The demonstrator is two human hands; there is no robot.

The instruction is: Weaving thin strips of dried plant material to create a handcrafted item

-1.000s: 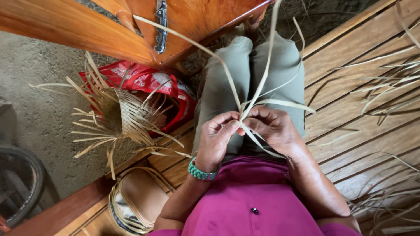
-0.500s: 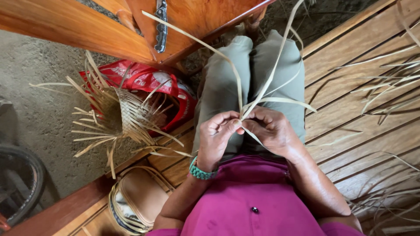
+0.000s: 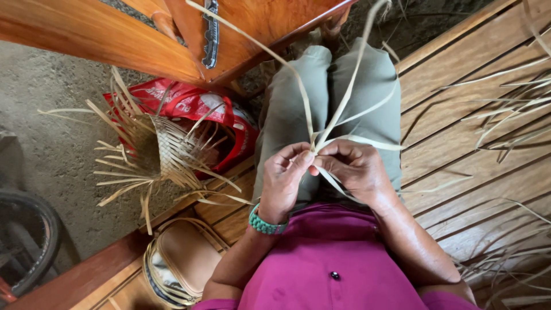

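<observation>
Your left hand [image 3: 284, 181] and right hand [image 3: 353, 169] both pinch pale palm-leaf strips [image 3: 321, 138] where they cross, fingertips touching; half-woven basket [image 3: 169, 152] lies left of your left hand.

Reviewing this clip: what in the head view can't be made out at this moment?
- Where the pale leaf strips cross: hidden behind the fingers of the left hand and right hand.
- The strips' upper ends: cut off by the top edge.
- Contents of the red bag: covered by the half-woven mat.
- Dark wheel: cropped by the left edge.
- Sandal: partly under the left forearm.
</observation>
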